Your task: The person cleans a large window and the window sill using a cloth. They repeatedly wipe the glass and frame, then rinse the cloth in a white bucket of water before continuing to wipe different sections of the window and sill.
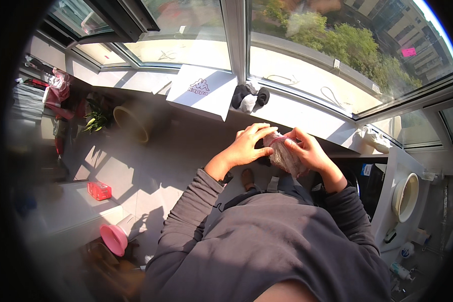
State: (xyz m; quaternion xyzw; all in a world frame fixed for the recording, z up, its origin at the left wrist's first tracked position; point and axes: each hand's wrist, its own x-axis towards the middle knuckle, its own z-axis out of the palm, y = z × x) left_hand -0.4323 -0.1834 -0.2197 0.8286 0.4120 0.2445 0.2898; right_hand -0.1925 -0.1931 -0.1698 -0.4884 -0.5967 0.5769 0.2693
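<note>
A crumpled, thin translucent bag point(288, 160) with a pink band around its mouth is held up in front of my body. My right hand point(309, 151) pinches the bag near the band, thumb on the near side. On the other side, my left hand point(245, 147) has its fingertips at the bag's mouth and its thumb by the left edge; whether it grips is not clear. What the bag contains cannot be made out. Beyond my hands, dark and white balled socks point(249, 99) lie on the white windowsill point(296, 113), beside a white Kappa box point(202, 88).
Left of me stand a beige bucket point(132, 122), a potted plant point(95, 121), a white cabinet point(75, 207) with a red box point(99, 191), and a pink basin point(113, 239). To the right, a cream basin point(406, 198) sits on a white counter point(383, 196). White shoes point(375, 139) rest on the sill.
</note>
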